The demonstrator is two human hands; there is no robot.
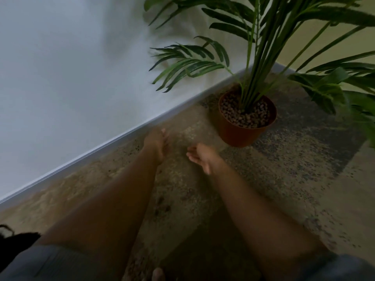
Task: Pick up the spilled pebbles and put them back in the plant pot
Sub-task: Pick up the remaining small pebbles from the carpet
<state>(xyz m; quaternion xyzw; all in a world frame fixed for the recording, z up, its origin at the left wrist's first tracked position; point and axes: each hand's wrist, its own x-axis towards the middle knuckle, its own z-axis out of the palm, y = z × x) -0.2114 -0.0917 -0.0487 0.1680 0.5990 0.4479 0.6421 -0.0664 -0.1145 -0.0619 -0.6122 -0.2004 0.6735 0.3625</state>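
The grip cannot be told, since only a blurred skin-toned tip (158, 275) at the bottom edge might belong to a hand, and what fills the view is two bare legs stretched out on the mottled floor (284, 169), the left foot (156, 144) near the skirting board (113, 142) and the right foot (202, 157) just short of the plant pot (237, 136). A few dark spilled pebbles (161, 201) lie on the floor between the legs. The brown pot stands upright near the wall, topped with pebbles around the green plant (255, 57).
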